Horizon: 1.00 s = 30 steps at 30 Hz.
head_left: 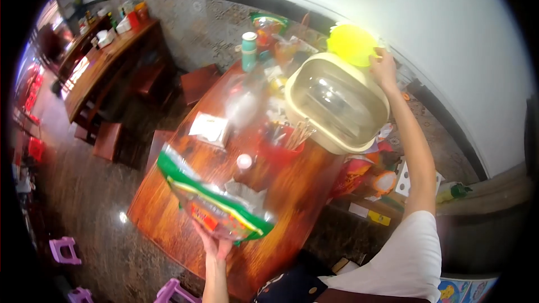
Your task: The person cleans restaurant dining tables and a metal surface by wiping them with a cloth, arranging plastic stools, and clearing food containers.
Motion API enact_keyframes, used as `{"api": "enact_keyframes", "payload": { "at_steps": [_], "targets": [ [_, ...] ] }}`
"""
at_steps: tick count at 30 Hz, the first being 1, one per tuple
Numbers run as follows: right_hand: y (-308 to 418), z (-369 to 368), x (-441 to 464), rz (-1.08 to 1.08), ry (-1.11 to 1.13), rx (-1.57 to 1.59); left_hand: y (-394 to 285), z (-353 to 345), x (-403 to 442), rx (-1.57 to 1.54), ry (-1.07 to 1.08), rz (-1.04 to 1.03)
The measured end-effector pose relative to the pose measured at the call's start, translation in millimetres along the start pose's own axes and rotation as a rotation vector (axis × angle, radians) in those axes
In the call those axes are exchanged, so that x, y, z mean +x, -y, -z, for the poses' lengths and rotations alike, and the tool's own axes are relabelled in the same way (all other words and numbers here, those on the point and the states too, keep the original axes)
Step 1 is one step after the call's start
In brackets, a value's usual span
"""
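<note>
My left hand [212, 241] grips the lower edge of a green-edged plastic food bag [216, 202] with clear parts and a red label, held up over the near part of the wooden table. Its contents are hard to make out. At the back, by the wall, my right hand [384, 67] is closed on the rim of a bright yellow-green plastic bowl [352, 45]. Just in front of that bowl sits a large beige tub with a clear lid [337, 104]. The right forearm passes along the tub's right side.
On the table [163, 191] are a white tissue pack [210, 127], a white-capped bottle [243, 163], a red holder with sticks [281, 145] and a teal bottle [249, 53]. Packages crowd a lower shelf at right. Purple stools [65, 251] stand on the floor.
</note>
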State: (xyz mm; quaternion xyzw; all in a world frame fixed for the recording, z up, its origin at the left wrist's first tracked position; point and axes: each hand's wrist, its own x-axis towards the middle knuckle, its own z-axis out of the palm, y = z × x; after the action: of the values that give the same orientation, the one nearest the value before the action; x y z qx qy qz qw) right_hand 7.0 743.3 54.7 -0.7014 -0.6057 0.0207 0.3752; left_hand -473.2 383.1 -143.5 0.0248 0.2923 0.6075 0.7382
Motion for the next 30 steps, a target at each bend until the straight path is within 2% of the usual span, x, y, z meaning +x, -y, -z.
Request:
{"api": "enact_keyframes", "payload": {
  "at_steps": [1,2,3,4,5,6,7,9,10,11,13,14,16,17,18,20,22,23,25,26,27,28,30],
  "targets": [
    [28,-7,-34,0.256,0.014,0.012,2,-12,5,-0.007,-0.025,-0.029],
    [81,-1,-81,0.182,0.433,0.287,5,-26,13,-0.014,-0.045,-0.055],
    [124,6,-116,0.174,0.977,0.280,3,-46,17,-0.021,0.012,-0.046],
    [150,10,-158,0.502,1.115,0.229,2,-72,21,-0.040,0.002,-0.039],
    [147,-13,-194,0.652,1.197,0.291,2,-85,29,-0.020,0.112,-0.009],
    [162,-10,-215,0.504,1.319,0.462,0,-95,37,0.000,0.222,0.020],
    [177,-7,-236,0.338,1.426,0.627,1,-100,51,0.100,0.211,0.026],
    [204,-8,-239,0.275,1.127,0.507,-4,-113,71,0.182,0.168,0.087],
    [206,-21,-229,0.239,0.951,0.626,-10,-127,75,0.167,0.139,0.141],
    [212,-33,-218,0.221,0.772,0.733,-12,-154,75,0.206,0.215,-0.017],
    [226,-10,-171,0.024,0.568,0.644,-17,-144,74,0.383,0.224,-0.066],
    [226,-11,-145,-0.051,0.445,0.805,-21,-140,71,0.421,0.236,-0.081],
    [227,-11,-99,0.284,0.098,0.832,-17,-93,78,0.636,0.100,-0.093],
    [205,-22,-65,0.374,0.015,0.760,-11,-65,80,0.744,0.032,-0.093],
    [207,-27,-54,0.404,-0.051,0.609,-4,-43,77,0.713,-0.068,-0.071],
    [183,-63,-16,0.333,0.045,0.397,13,-3,66,0.628,-0.198,-0.010],
    [154,-128,10,0.357,-0.032,0.288,27,29,50,0.525,-0.260,0.067],
    [156,-139,4,0.234,0.010,0.167,31,39,40,0.517,-0.289,0.066],
    [130,-187,10,0.077,0.018,0.202,38,54,24,0.502,-0.346,0.056],
    [100,-224,19,0.039,-0.017,0.359,39,60,18,0.515,-0.380,0.051],
    [98,-233,12,-0.125,0.096,0.386,39,65,13,0.528,-0.417,0.047],
    [81,-257,12,-0.177,0.116,0.447,40,69,8,0.540,-0.453,0.044],
    [55,-289,5,-0.088,0.205,0.529,38,76,3,0.581,-0.486,0.030]
  ]
}}
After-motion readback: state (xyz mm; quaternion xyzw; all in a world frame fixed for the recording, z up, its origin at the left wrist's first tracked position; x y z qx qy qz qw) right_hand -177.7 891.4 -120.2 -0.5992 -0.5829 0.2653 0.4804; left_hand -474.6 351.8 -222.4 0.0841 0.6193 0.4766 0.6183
